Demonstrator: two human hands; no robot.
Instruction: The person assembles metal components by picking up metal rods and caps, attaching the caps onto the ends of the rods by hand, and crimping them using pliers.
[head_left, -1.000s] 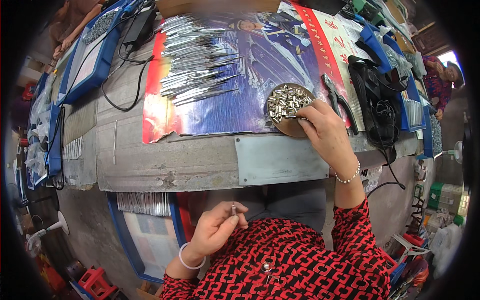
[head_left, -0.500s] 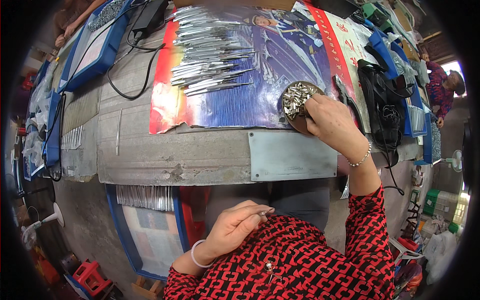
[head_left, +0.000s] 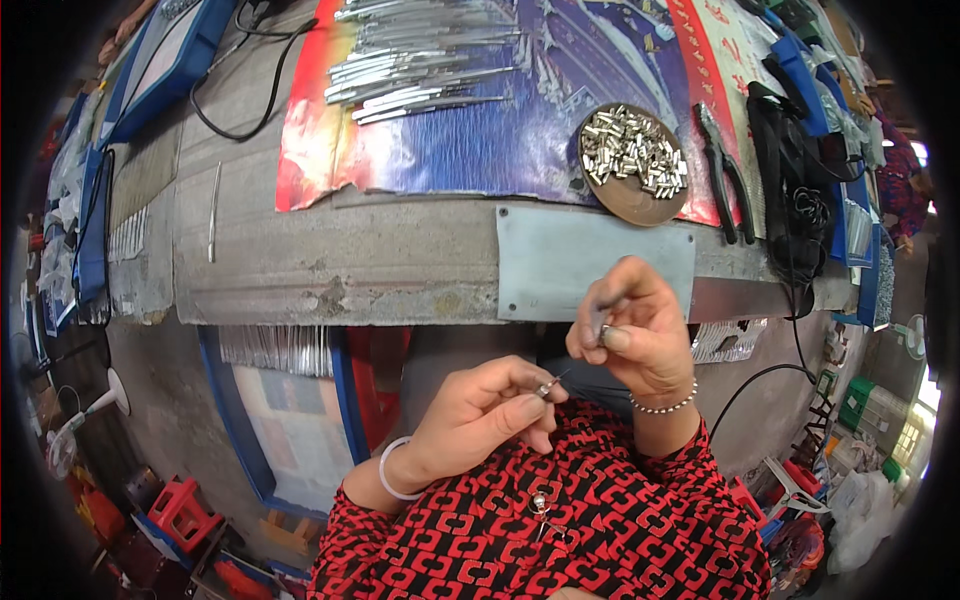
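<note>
Over my lap, my left hand [head_left: 485, 415] is closed, pinching a slim silver metal piece [head_left: 547, 387] with a thin dark tip pointing right. My right hand [head_left: 645, 330] hangs just beyond and to the right, in front of the table edge. Its thumb and fingertips are pressed together; what sits between them is mostly hidden, with only a small dark glint showing. The two hands are apart. A round brown dish [head_left: 645, 208] of short silver metal sleeves [head_left: 625, 145] stands on the table past my right hand.
Black-handled pliers [head_left: 720, 170] lie right of the dish. Slender metal rods [head_left: 425, 75] are piled on a poster [head_left: 420, 165]; a single rod [head_left: 214, 215] lies left. A pale metal plate [head_left: 590, 250] is fixed at the table edge. Below, a blue tray [head_left: 235, 430] holds more rods.
My right hand has left the dish and come back toward my left hand, fingertips pinched. My left hand has turned slightly, showing the metal piece's thin tip. The view has tipped downward.
</note>
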